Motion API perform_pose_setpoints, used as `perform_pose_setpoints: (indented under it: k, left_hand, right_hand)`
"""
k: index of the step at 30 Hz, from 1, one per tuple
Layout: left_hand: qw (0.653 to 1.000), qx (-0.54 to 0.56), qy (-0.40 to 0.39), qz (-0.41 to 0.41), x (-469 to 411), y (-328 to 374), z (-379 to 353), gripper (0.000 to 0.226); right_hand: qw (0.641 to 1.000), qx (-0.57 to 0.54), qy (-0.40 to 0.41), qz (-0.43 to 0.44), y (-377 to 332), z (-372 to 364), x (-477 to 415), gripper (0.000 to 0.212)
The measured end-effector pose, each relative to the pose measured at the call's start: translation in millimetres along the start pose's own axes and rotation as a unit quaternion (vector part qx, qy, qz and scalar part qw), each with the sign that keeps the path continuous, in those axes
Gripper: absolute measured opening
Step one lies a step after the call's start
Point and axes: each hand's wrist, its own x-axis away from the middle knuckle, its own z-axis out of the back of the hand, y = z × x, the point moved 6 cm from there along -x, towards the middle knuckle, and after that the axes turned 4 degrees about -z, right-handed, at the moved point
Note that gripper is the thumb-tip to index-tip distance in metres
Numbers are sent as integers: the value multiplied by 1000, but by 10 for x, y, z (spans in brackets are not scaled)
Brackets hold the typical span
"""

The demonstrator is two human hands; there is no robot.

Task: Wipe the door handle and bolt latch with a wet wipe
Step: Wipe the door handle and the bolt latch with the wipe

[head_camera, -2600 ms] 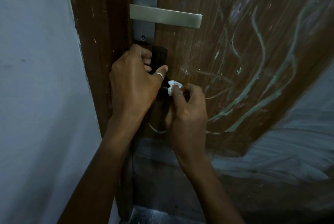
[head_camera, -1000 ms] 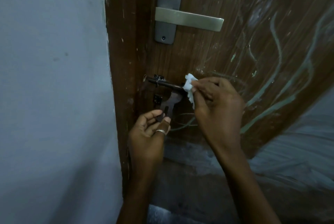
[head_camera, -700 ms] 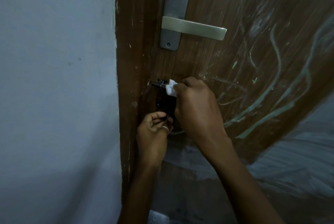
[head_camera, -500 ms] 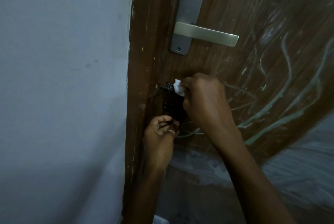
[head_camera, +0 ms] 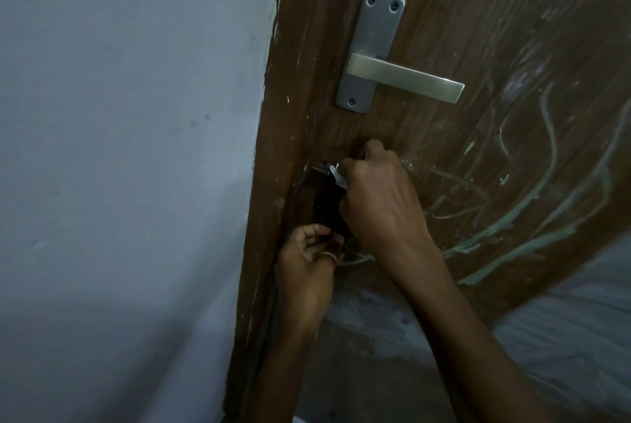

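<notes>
A dark bolt latch (head_camera: 319,170) runs across the door's left edge, most of it covered by my hands. My right hand (head_camera: 382,199) pinches a crumpled white wet wipe (head_camera: 338,176) against the bolt's rod. Below it, my left hand (head_camera: 307,258), with a ring on one finger, grips the latch's hanging flap. The silver lever door handle (head_camera: 404,82) on its metal plate sits above both hands, untouched.
The brown wooden door (head_camera: 478,166) carries greenish scribbles and pale paint smears lower down. A grey-blue wall (head_camera: 129,166) fills the left half, meeting the brown door frame (head_camera: 269,183).
My right hand with the wipe has slid left along the bolt from its right end to near the frame. The left hand still holds the flap. The view shifted, so the door sits further right.
</notes>
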Motion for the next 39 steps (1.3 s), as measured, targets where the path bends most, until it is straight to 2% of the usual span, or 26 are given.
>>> perform_pose_setpoints:
  k: [4,8,10,12,15,19,26,30,39]
  left_hand:
    - [1000,24,-12,-1,7,11,3,21]
    - [998,53,-20,2,-5,13,-2,17]
    - [998,60,-21,1,-2,1,-4,17]
    - [998,66,-20,-2,14,1,11,17]
    - [997,70,-22,-7,52,21,29,19]
    - [997,70,-14,-23,76,96,80,19]
    - [996,74,-8,-49,116,222,136,18]
    - [996,75,-8,-44,132,238,106,19]
    - [995,99,2,-26,124,230,128,18]
  right_hand:
    - [999,28,13,20,229,80,24,16]
    - [990,-68,118,28,714,348,125,21]
    - [983,-84,149,62,846,403,175,20]
    - [984,-64,128,109,866,304,189,18]
    - [988,-45,41,139,839,100,149,23]
    - [966,94,34,237,782,49,170,39]
    - [958,99,27,269,910,60,208,38]
    - [941,155,15,301,996,125,164,42]
    - [938,200,6,284,842,116,138,44]
